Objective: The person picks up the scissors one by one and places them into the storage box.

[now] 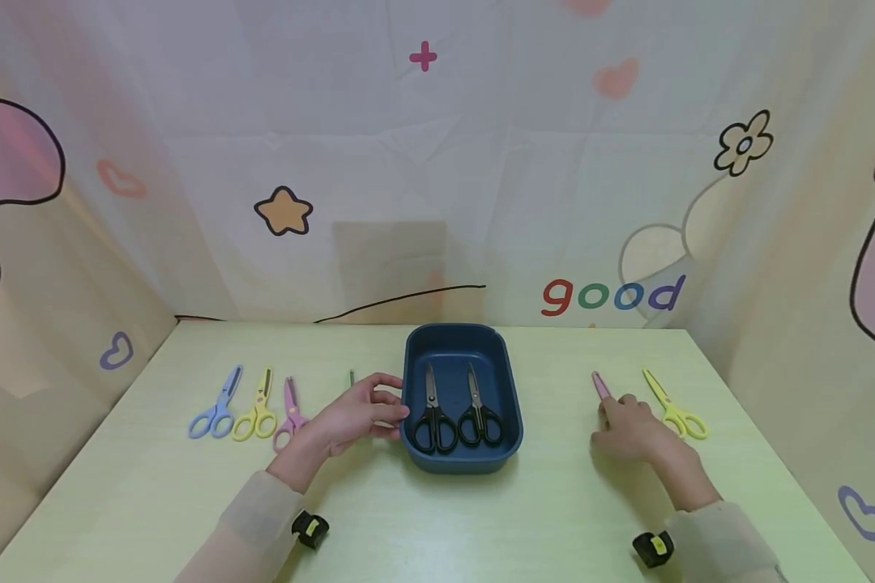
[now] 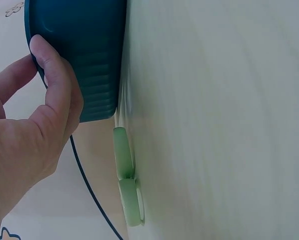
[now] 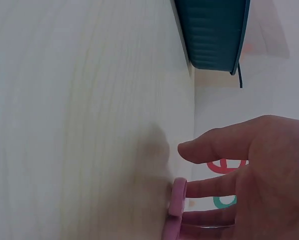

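A dark blue plastic box (image 1: 458,464) stands mid-table, holding two black-handled scissors (image 1: 432,397) side by side, blades pointing away. At its left wall, my left hand (image 1: 353,414) pinches the rim between thumb and fingers, as the left wrist view shows. Green scissors (image 2: 122,152) lie just left of the box, mostly hidden behind this hand in the head view. Over on the right, my right hand (image 1: 630,433) reaches down over pink scissors (image 1: 601,385). In the right wrist view its fingers are at the pink handle (image 3: 177,197), with the thumb held apart from them.
Left of the box lie blue scissors (image 1: 222,403), yellow scissors (image 1: 260,398) and another pair of pink scissors (image 1: 292,409), partly behind the left wrist. Another yellow pair (image 1: 662,397) lies just right of the right hand. A printed curtain (image 1: 379,162) hangs along the table's back edge.
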Demonstrator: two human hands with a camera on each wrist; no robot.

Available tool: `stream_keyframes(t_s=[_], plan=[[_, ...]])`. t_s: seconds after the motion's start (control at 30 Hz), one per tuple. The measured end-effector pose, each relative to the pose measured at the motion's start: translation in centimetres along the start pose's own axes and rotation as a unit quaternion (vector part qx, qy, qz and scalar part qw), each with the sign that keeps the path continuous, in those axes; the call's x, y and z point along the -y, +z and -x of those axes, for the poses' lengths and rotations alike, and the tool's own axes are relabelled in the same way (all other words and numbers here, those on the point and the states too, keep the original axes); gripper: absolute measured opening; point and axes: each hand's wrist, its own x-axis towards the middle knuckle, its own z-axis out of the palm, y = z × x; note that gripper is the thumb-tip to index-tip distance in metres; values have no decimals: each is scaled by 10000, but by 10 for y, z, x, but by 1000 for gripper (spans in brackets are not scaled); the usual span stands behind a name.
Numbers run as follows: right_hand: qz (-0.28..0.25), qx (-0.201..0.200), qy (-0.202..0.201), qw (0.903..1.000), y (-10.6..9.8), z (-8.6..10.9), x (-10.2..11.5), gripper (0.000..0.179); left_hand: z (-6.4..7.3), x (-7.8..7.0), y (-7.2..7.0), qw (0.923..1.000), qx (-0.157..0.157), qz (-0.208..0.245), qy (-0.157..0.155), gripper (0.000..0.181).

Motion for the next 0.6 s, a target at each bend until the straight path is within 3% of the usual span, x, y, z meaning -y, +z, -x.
stream_keyframes(t_s=[0.1, 0.3, 0.6], plan=[[-146, -30, -84, 9999, 2, -3, 4, 46, 0, 0, 0, 10000, 5, 9, 17, 51], [-213, -13, -77, 9997, 5, -5, 7, 54, -1, 2, -1, 10000, 47, 16, 50, 52], [-215, 25, 17, 9998, 5, -7, 10, 24, 0, 1, -1, 10000, 61, 3, 53, 51]])
